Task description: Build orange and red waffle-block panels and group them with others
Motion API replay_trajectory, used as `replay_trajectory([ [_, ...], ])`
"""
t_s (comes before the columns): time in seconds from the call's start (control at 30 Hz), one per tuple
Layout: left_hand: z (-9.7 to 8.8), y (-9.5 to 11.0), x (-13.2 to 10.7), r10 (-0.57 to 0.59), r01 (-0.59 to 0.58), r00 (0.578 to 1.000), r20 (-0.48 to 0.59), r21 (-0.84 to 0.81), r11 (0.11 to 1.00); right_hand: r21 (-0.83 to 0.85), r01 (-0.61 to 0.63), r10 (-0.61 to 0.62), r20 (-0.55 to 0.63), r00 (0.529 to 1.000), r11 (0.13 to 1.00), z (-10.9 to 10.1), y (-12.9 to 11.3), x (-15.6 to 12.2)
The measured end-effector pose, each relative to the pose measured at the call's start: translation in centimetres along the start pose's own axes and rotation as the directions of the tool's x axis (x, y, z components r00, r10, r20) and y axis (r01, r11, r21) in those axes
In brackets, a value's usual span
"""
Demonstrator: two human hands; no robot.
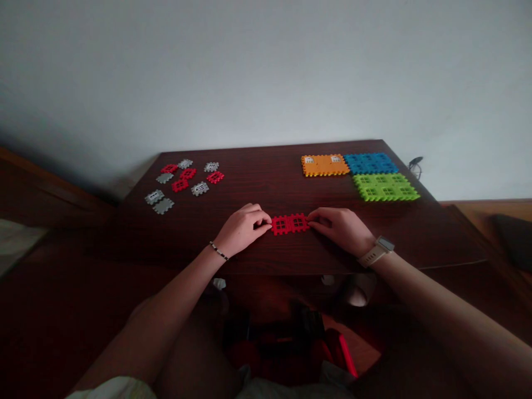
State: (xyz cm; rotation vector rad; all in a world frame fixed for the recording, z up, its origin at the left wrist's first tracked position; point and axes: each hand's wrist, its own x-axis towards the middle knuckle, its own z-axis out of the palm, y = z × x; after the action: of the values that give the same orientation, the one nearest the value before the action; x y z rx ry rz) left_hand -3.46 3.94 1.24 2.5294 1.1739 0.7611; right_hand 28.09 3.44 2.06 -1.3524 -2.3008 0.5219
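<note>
Two red waffle tiles [290,223] lie joined side by side on the dark wooden table [266,177], near its front edge. My left hand [243,227] is curled, its fingertips pinching the left end of the red pair. My right hand [343,228], with a watch on the wrist, pinches the right end. Both hands rest on the tabletop.
Several loose red and grey tiles [183,178] are scattered at the back left. At the back right lie flat joined panels: orange [325,164], blue [369,163] and green [385,187]. A pale wall stands behind the table. My knees are below the front edge.
</note>
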Motion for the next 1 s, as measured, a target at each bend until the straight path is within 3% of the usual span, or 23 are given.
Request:
replay_trajectory([
  [1.0, 0.34, -0.08, 0.48, -0.052, 0.05, 0.999, -0.008, -0.131, 0.99, -0.019, -0.002, 0.002, -0.013, 1.0, 1.0, 0.17, -0.41, 0.24],
])
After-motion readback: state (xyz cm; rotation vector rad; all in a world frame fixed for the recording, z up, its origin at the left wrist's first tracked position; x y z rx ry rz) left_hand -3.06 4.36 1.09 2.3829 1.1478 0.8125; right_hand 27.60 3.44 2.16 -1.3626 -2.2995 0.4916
